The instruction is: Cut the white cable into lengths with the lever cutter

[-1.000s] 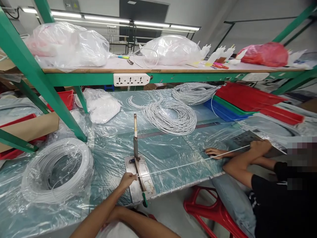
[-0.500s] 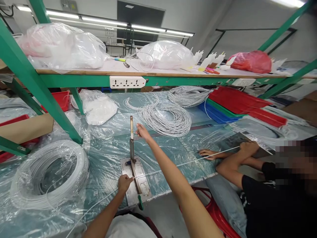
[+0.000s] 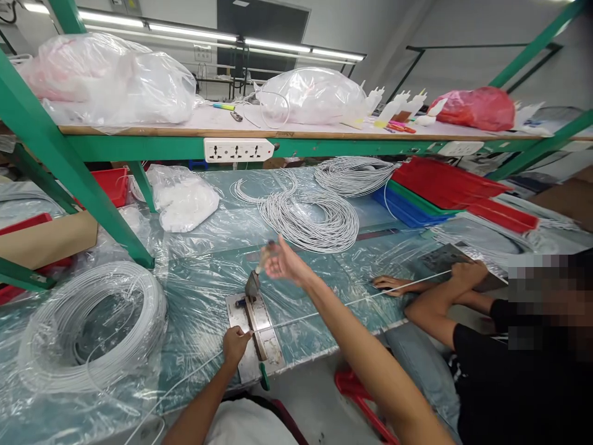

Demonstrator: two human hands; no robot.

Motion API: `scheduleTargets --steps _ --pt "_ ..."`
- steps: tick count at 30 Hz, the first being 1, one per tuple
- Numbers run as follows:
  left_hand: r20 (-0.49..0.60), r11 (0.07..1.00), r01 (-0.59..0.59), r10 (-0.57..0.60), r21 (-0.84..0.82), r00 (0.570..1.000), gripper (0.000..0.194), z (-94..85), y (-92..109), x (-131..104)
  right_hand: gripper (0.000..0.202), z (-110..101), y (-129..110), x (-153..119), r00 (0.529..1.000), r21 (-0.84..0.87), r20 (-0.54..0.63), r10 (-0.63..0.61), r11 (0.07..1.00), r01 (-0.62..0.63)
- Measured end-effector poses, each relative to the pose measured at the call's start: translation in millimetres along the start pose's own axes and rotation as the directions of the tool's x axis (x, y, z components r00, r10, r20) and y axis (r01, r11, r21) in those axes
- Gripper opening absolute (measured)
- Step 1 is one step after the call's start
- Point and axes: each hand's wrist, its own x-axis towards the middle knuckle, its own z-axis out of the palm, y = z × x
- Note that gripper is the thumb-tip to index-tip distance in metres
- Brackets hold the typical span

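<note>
My left hand (image 3: pixel 235 344) pinches a thin white cable (image 3: pixel 296 321) close to the slot of a small lever cutter (image 3: pixel 266 327) with a metal base. The cable lies across the cutter and runs right to a co-worker's hand (image 3: pixel 469 272); its other part trails down past my left wrist. My right hand (image 3: pixel 288 264), smeared by motion, is closed around the lever's handle (image 3: pixel 264 256). The lever is tilted over to the right, with its blade (image 3: pixel 252 285) raised above the base. A green grip (image 3: pixel 264 376) sticks out at the cutter's near end.
Coils of white cable (image 3: pixel 319 225) lie behind the cutter, and a large wrapped coil (image 3: pixel 95 327) lies left. Stacked trays (image 3: pixel 454 185) stand back right. A green post (image 3: pixel 111 204) and shelf beam (image 3: pixel 324 148) frame the table. The co-worker's other hand (image 3: pixel 391 285) rests beside the cable.
My right hand has gone from beside the upright lever to gripping its handle. The lever has swung down to the right. My left hand keeps its pinch on the cable.
</note>
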Motion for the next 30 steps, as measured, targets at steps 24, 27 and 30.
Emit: scheduleTargets --steps 24,27,30 --pt "-0.014 0.998 -0.024 0.023 -0.063 1.000 0.037 5.1 -6.0 1.9 0.047 30.4 261.3 -143.1 0.877 -0.307 -0.466 0.114 0.909 -0.281" --pt "-0.017 0.998 -0.025 0.024 -0.065 1.000 0.038 6.9 -7.0 2.5 0.044 30.8 259.5 -145.1 0.873 -0.363 -0.480 0.084 0.887 -0.285" --pt "-0.017 0.997 -0.030 0.029 -0.075 0.999 0.037 6.7 -7.4 4.1 0.042 33.5 267.1 -144.3 0.862 -0.369 -0.505 0.047 0.891 -0.265"
